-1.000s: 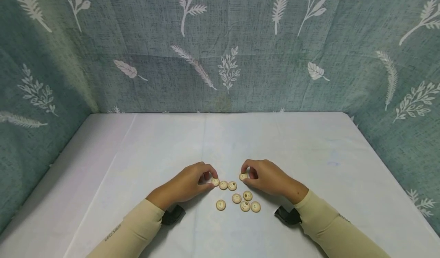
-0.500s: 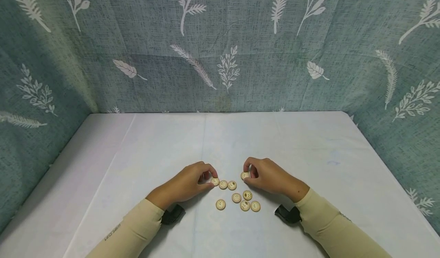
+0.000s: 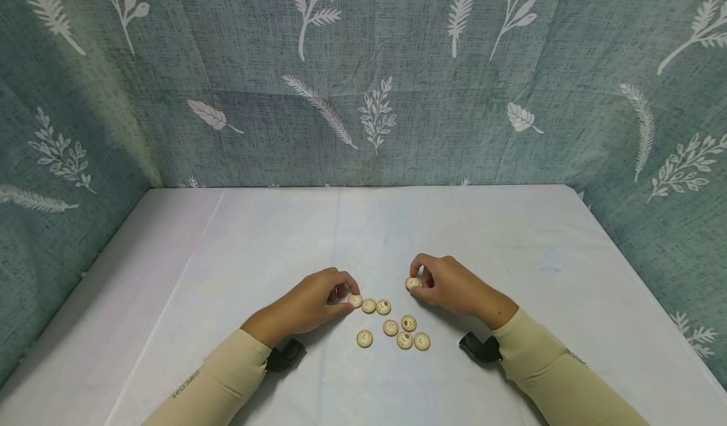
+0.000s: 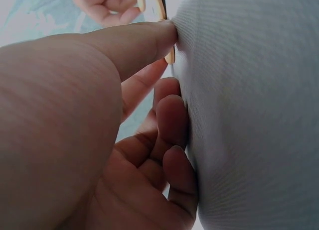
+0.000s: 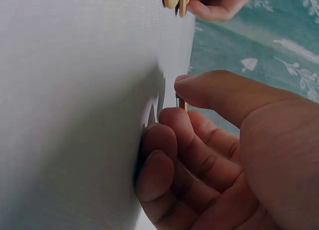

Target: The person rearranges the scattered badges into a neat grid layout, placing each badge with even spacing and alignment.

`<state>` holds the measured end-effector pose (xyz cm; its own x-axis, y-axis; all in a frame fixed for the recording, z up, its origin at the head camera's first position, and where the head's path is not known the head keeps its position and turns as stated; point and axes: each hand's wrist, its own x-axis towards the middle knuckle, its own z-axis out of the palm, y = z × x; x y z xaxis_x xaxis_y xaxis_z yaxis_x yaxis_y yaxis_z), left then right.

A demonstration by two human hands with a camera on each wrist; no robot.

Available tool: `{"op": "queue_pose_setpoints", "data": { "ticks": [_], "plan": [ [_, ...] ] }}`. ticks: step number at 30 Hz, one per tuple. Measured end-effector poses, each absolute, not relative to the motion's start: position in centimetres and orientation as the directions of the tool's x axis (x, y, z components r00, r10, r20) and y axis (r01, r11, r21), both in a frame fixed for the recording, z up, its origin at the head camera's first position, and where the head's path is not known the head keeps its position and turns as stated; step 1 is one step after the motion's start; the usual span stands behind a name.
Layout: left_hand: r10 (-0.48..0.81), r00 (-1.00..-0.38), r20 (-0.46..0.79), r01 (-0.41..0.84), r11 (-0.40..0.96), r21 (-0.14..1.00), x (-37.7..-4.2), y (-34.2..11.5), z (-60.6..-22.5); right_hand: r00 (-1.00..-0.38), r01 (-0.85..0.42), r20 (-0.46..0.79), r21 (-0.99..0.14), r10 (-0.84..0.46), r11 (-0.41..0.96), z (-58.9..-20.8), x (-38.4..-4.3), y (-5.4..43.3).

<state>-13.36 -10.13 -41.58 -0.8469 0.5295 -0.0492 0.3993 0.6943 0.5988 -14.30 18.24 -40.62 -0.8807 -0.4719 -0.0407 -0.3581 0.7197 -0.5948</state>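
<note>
My left hand (image 3: 315, 300) rests at the left end of a short row, pinching a small round wooden disc (image 3: 355, 300) with a face drawn on it between thumb and forefinger. Two similar discs, a middle one (image 3: 368, 306) and one with a dark eye patch (image 3: 384, 307), continue that row to the right. Up and to the right of them, my right hand (image 3: 454, 286) pinches another face disc (image 3: 413, 283) by its edges. The right wrist view has this disc (image 5: 183, 104) edge-on between thumb and fingertip, mostly hidden.
Nearer me lie several more face discs: a single one (image 3: 365, 338) at left and a loose cluster with this one (image 3: 404, 340) at right. A white cloth (image 3: 272, 236) covers the table. Behind it hangs a green leaf-patterned curtain (image 3: 426, 129).
My right hand has moved away from the row, up and to the right, carrying its disc. The left hand and the other discs have stayed in place.
</note>
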Motion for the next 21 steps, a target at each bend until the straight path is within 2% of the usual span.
{"op": "queue_pose_setpoints", "data": {
  "ticks": [21],
  "plan": [
    [0.536,-0.842,-0.052,0.403,0.692,0.598,-13.40,-10.16,-41.75,-0.909,-0.303,-0.066,-0.574,-0.412,0.761,-40.41,-15.08,19.30]
  ]
}}
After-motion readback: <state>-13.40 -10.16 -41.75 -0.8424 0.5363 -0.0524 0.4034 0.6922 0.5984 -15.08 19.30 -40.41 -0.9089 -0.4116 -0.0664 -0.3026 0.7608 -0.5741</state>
